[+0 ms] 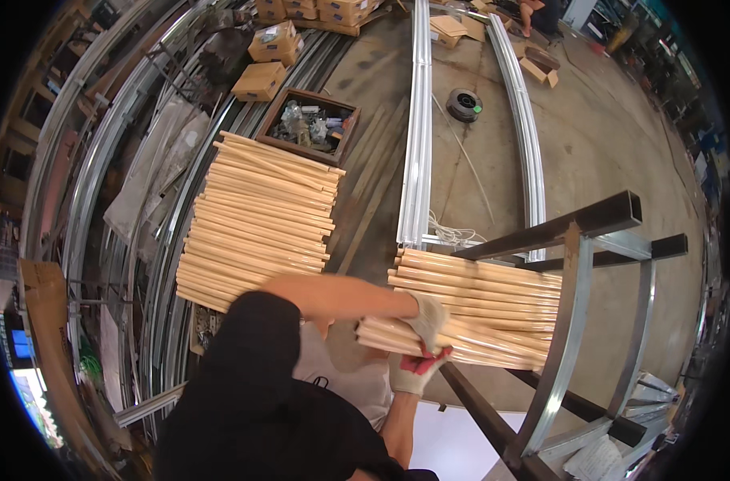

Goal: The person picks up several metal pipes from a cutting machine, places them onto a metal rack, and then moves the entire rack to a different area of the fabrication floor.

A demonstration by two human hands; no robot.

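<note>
A stack of long, glossy tan tubes [493,284] lies beside and partly within a metal frame on my right. Several tubes [377,335] at its near edge stick out to the left, past the others. My left hand [429,319], in a whitish glove, reaches across from the left and closes over these near tubes. Just below it, my right hand [415,370], gloved with red on the fingers, grips the same tubes from the near side. Its fingertips are partly hidden. On my left lies a second wide layer of tan tubes [257,216], side by side.
The frame of dark and silver square bars [569,321] stands at the right. Long silver rails [417,120] run away from me. A box of small parts [310,124], cartons [259,82], a black reel [464,105] and metal profiles [100,184] lie around. Someone [533,14] is far off.
</note>
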